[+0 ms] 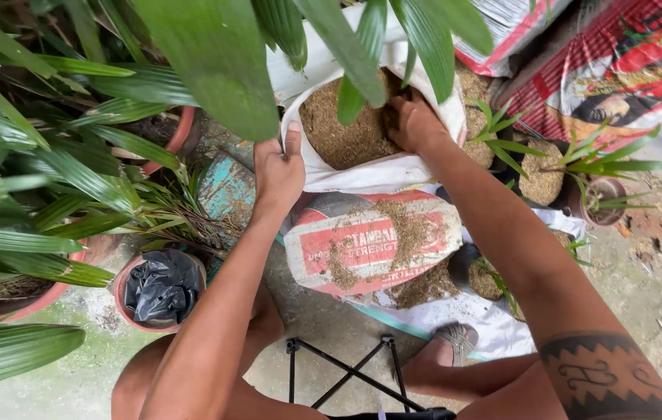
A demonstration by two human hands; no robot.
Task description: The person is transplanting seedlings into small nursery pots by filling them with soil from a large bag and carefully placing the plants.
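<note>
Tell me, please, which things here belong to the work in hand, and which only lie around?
In use:
- left hand, holding the rim of the white sack
- right hand, in the brown mix

Lying about:
- pot with black plastic bag
- small potted seedlings
- printed sack

My left hand (278, 173) grips a white sack (362, 173) of brown husk mix (343, 132); below, a red-and-white printed bag (370, 241), a terracotta pot (122, 289) lined with black plastic (161, 288).

two hands (278, 173), one white sack (362, 167), three pots (161, 289)
</note>
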